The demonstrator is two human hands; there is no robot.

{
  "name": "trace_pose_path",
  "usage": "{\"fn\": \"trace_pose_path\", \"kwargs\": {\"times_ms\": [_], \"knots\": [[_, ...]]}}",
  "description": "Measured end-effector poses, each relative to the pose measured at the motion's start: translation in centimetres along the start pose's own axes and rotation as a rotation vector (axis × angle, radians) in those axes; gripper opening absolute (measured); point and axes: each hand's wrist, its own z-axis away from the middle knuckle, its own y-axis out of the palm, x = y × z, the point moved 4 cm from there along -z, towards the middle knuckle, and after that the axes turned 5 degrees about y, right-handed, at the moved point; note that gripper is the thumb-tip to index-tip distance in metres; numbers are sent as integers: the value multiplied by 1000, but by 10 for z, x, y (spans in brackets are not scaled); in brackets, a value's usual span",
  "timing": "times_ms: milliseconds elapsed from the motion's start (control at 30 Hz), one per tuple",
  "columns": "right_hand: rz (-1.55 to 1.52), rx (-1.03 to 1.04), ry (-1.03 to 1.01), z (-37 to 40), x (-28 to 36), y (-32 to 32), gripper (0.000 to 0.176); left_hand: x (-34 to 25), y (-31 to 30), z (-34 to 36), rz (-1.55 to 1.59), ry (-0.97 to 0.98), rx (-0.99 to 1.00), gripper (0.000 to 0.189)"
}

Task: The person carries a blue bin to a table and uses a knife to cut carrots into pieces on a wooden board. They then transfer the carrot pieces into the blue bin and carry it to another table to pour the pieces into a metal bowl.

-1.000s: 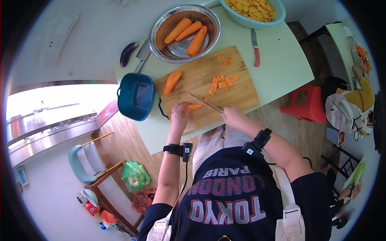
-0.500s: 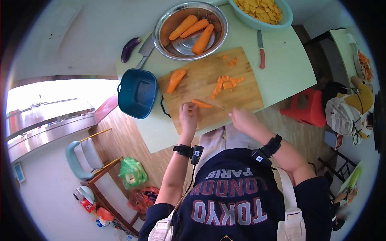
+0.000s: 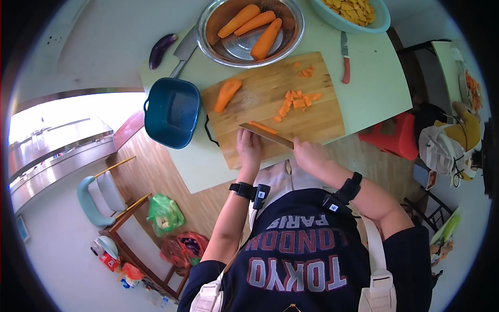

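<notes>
On the wooden cutting board point(image 3: 252, 104), my right hand point(image 3: 310, 157) grips the handle end of a knife point(image 3: 267, 135), whose blade points left. A carrot strip point(image 3: 263, 127) lies along the far side of the blade, partly hidden by it. My left hand point(image 3: 249, 150) is at the blade's left end, fingers bent together; what they hold, if anything, is hidden. Carrot chunks point(image 3: 299, 103) lie at the board's right-centre, with small bits point(image 3: 306, 72) farther back. A larger peeled carrot piece point(image 3: 227, 95) rests at the board's left.
A metal bowl point(image 3: 296, 39) with several carrots stands behind the board. Left are a blue basin point(image 3: 173, 113), a cleaver point(image 3: 185, 48) and an eggplant point(image 3: 161, 51). A red-handled knife point(image 3: 346, 70) and a bowl of yellow slices point(image 3: 382, 21) are right. A red stool point(image 3: 390, 138) stands beyond.
The knife blade has turned so its flat side shows and now lies in front of the carrot strip. My right hand has shifted slightly left. The whole view has shifted slightly.
</notes>
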Motion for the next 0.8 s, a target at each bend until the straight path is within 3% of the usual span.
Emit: {"fn": "trace_pose_path", "kwargs": {"times_ms": [367, 467, 533, 567, 633, 667, 733, 800], "knots": [[-82, -10, 25, -28, 12, 10, 12, -3, -3, -4, 53, 37, -5, 12], [-33, -31, 34, -36, 12, 20, 14, 0, -13, -12, 33, -70, 106, 8], [18, -28, 50, -42, 9, 14, 15, -28, -49, -29, -24, 267, -153, 3], [5, 10, 56, -39, 9, 17, 17, -38, -55, -41, -24, 255, -145, 3], [-7, 50, 57, -36, 13, 19, 18, -56, -47, -82, -136, 454, -43, 11], [-9, 56, 82, -37, 15, 16, 18, -51, -40, -91, -136, 455, -43, 11], [-12, 57, 115, -38, 17, 7, 19, -39, -14, -99, -244, 504, 243, 23], [9, 92, 121, -35, 23, 3, 18, -37, -12, -100, -213, 434, 309, 27]]}}
